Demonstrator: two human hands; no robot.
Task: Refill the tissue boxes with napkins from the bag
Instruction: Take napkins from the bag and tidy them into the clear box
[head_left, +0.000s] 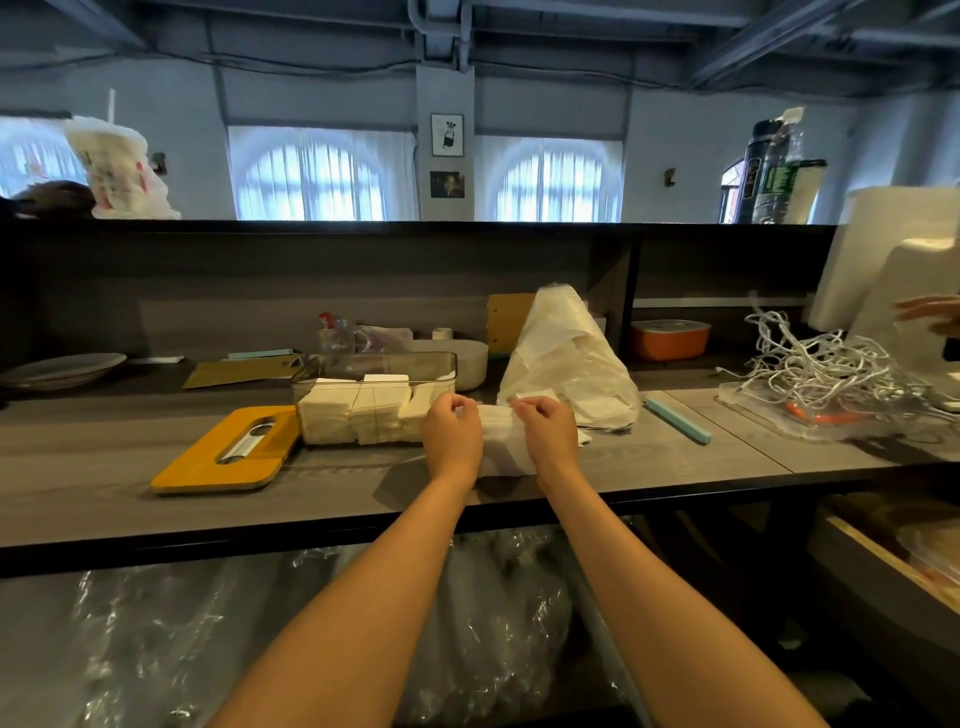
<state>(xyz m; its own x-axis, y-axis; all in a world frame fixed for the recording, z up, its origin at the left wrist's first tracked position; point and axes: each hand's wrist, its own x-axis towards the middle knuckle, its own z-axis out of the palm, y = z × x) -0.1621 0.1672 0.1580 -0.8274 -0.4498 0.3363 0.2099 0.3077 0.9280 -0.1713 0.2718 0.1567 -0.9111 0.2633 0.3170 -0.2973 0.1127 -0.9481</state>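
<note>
A stack of white napkins (503, 441) lies on the grey counter (104, 457), held between both hands. My left hand (451, 435) grips its left end and my right hand (546, 436) grips its right end, fingers curled over the top. Just left stands a clear tissue box (363, 400), open on top and holding several stacks of napkins. Its yellow wooden lid (228, 451) with a slot leans against the box's left side. Behind my right hand a white plastic bag (566, 358) of napkins stands upright.
A tangle of white cables (826, 364) on a clear tray sits at right, with a light-blue strip (678, 421) lying beside the bag. An orange container (669, 339), a white bowl (470, 364), a glass with pens (336, 338) and plates (62, 368) line the back. Another person's hand (930, 312) shows at far right.
</note>
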